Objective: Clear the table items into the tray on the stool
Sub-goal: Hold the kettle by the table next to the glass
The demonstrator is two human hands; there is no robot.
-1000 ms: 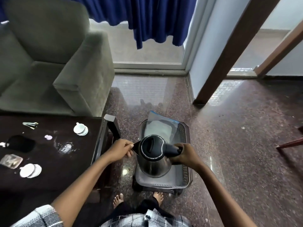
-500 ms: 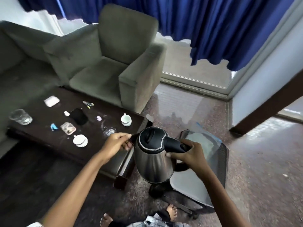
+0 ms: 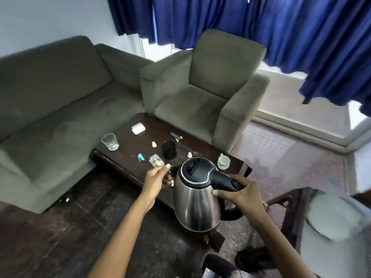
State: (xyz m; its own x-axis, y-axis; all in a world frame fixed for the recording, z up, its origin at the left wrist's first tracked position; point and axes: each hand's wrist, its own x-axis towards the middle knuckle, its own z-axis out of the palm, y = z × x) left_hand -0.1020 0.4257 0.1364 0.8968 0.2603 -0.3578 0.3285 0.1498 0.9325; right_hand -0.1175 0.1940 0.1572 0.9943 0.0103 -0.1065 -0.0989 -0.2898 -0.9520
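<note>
A grey sofa [image 3: 60, 93] and a matching armchair [image 3: 202, 93] stand in the corner of a room under blue curtains [image 3: 261, 27], around a low dark worktop [image 3: 128, 141] on a dark speckled floor.

On the worktop lie several small things, well apart from one another: a clear glass [image 3: 110, 141] near the sofa end, a white case [image 3: 138, 128] at the far edge, a black cylinder [image 3: 169, 149] near the middle, a blue clip [image 3: 141, 157], a clear wrapped packet [image 3: 156, 160], and a white cup on a saucer [image 3: 223, 161] near the armchair end.

The steel kettle [image 3: 195, 205] with its black lid is in the air above the near edge of the worktop, upright with a slight tilt. The right hand [image 3: 240, 194] has its grip clenched around the black handle, thumb along the top. The left hand [image 3: 157, 178] sits just beside the spout, its fingers pinched on something small and thin; what it is cannot be told.

The tray [image 3: 337, 227] is at the right edge of the view, blurred, pale inside with a dark perforated rim. It is well apart from the kettle. The stool under it cannot be made out clearly.
</note>
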